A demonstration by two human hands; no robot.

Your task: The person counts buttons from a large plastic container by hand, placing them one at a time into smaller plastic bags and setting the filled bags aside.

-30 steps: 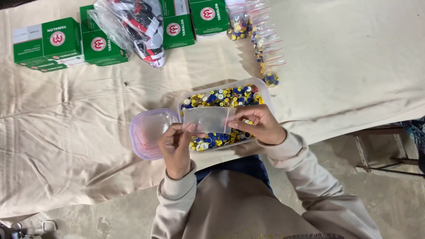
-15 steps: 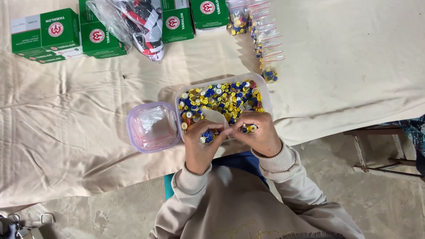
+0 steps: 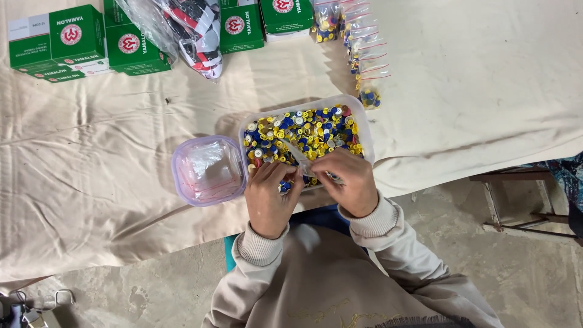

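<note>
Surface: desk draped in creased cream cloth, bare concrete floor below | Hands: left hand and right hand, fingers pinching a small clear bag over the button tub | Beside: lidded container; green boxes at far edge.

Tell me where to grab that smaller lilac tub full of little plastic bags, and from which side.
Grip the lilac tub by its rim, coming from its left side: it sits upright and open, while its right wall is close against the button tray.

Probably a packing workshop: boxes, button tub.
</note>
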